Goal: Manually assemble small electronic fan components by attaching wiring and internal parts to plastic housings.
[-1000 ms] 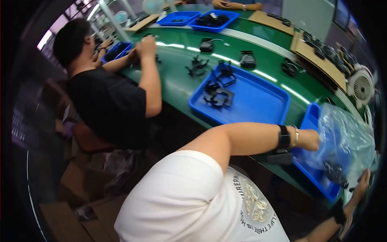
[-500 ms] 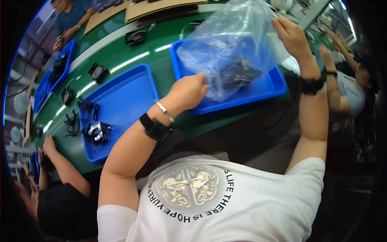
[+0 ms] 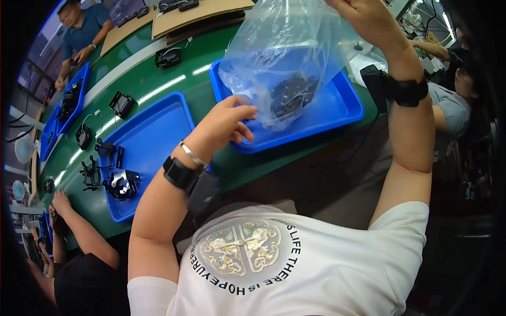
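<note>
My right hand (image 3: 366, 18), raised at the upper right, is closed on the upper edge of a clear plastic bag (image 3: 287, 39). The bag hangs over and partly inside a blue tray (image 3: 345, 113). Small dark parts (image 3: 292, 95) lie bunched in its lower end; their exact kind is blurred by the film. Beside the bag's lower left side is my left hand (image 3: 226, 122), with its fingers apart and nothing visible in them. Whether its fingertips still brush the film, I cannot tell.
Left of it a second blue tray (image 3: 158, 138) holds black brackets (image 3: 108, 152) and a black-and-silver part (image 3: 124, 184). Black devices with cables (image 3: 122, 105) sit on the green table (image 3: 200, 84). Co-workers are at the far left, lower left (image 3: 87, 274) and right.
My left hand has let go of the bag and moved left and down, its fingers spreading. My right hand has gone up and slightly left with the bag's edge.
</note>
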`<state>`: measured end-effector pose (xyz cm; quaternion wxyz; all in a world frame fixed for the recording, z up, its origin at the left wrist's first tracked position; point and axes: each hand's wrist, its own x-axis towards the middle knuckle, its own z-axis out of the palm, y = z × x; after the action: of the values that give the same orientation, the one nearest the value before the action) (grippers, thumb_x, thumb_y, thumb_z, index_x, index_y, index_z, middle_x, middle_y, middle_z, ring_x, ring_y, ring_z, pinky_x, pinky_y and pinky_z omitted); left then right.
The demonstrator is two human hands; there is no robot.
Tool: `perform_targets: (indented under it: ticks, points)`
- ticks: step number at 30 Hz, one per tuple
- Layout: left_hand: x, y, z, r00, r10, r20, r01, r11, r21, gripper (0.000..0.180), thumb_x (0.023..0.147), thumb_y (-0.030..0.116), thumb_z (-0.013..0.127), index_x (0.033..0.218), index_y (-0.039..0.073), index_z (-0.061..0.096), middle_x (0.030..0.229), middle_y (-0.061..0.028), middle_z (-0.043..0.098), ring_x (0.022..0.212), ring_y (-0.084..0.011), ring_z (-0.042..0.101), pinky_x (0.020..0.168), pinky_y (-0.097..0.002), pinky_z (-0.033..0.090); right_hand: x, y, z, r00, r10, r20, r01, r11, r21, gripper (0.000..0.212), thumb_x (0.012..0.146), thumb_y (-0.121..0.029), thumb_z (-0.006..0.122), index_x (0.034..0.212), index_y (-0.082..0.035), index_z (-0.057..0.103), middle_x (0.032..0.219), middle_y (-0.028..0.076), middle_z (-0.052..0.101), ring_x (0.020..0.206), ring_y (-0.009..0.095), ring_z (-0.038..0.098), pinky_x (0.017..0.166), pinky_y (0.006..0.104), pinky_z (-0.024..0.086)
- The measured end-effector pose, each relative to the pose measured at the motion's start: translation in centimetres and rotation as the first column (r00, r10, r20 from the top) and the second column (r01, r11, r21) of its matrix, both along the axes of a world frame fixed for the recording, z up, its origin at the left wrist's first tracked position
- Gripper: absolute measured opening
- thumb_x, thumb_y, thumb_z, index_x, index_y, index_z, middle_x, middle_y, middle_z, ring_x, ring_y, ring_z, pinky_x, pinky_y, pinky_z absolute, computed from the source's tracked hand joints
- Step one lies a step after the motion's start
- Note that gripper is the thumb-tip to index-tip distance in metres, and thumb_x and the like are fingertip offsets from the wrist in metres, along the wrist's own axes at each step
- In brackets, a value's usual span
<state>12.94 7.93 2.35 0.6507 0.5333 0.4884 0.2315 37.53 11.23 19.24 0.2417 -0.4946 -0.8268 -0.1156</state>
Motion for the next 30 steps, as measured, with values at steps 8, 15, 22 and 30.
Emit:
perform_targets:
  ticks: [8,15,22,30]
  points:
    - [-1.2,1.0,-3.4,0.914,0.242,0.326,-0.170,0.957,-0.235,0.022,0.088,0.012,0.048,0.103,-0.002,0.043,0.105,-0.0167,0.050,0.077,-0.0246,0.061,0.049,-0.0270,0.050,-1.2,-0.7,0.8,0.953,0.235,-0.188,-0.289,0.890,-0.354,0.023,0.085,-0.024,0.058,0.088,-0.001,0.063,0.074,0.012,0.062,0.067,0.022,0.059,0.062,0.0300,0.046]
    - [-1.5,0.4,-3.3,0.915,0.247,0.320,-0.178,0.956,-0.232,0.015,0.089,0.008,0.043,0.100,-0.001,0.039,0.105,-0.0198,0.051,0.082,-0.0278,0.061,0.056,-0.0320,0.053,11.5,-0.5,-9.4,0.472,0.124,-0.873,-0.713,0.637,-0.295,0.104,0.068,-0.061,0.065,0.141,-0.003,0.018,0.137,0.013,0.037,0.127,0.024,0.034,0.098,0.0352,0.034]
    - [0.1,0.5,-3.0,0.901,0.252,0.353,-0.174,0.955,-0.238,0.016,0.089,0.007,0.040,0.102,-0.002,0.038,0.108,-0.0245,0.049,0.089,-0.0327,0.060,0.067,-0.0372,0.055,6.0,-0.6,-17.3,0.393,-0.162,-0.905,-0.623,0.676,-0.392,0.064,0.082,-0.044,0.059,0.128,-0.003,0.041,0.123,0.012,0.050,0.112,0.021,0.049,0.082,0.0310,0.046]
    - [-1.1,0.5,-2.5,0.854,0.320,0.411,-0.171,0.918,-0.358,0.025,0.087,0.004,0.041,0.106,-0.012,0.037,0.110,-0.0276,0.046,0.095,-0.0362,0.057,0.075,-0.0403,0.054,-1.3,0.1,-9.8,0.716,0.099,-0.691,-0.399,0.870,-0.289,0.031,0.095,-0.028,0.044,0.094,-0.003,0.062,0.086,0.002,0.061,0.080,0.011,0.057,0.072,0.0247,0.046]
